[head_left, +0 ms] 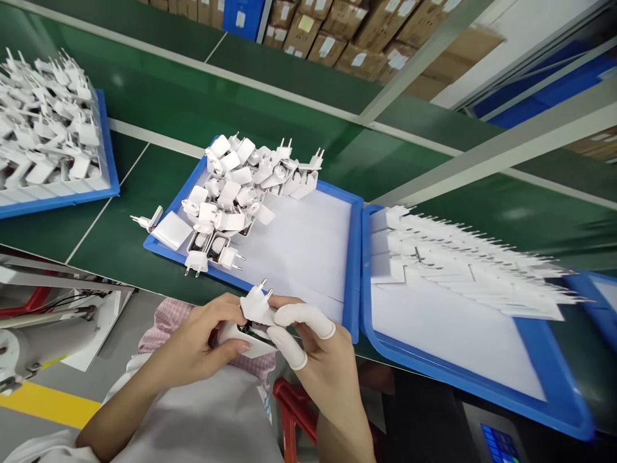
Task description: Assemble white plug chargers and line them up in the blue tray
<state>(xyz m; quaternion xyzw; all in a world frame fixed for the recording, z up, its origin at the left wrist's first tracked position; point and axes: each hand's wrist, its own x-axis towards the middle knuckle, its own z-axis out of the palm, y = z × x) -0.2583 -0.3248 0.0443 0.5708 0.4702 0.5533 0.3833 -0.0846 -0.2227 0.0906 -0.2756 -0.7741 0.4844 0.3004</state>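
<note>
Over my lap, close to the bench's front edge, both hands hold one white plug adapter with two metal pins pointing up. Its casing stands partly open, and dark inner parts show in the gap. My left hand grips the casing from the left, thumb along its lower side. White finger cots cover the thumb and forefinger of my right hand, which pinch the adapter's right side. Just beyond, a blue tray lined with white carries a heap of loose white adapters, several with open casings.
To the right, another blue tray holds adapters in tight rows, pins up. A heaped bin of white plug parts stands at the left. Metal posts rise behind the trays. Cardboard boxes line the back; a red stool is below.
</note>
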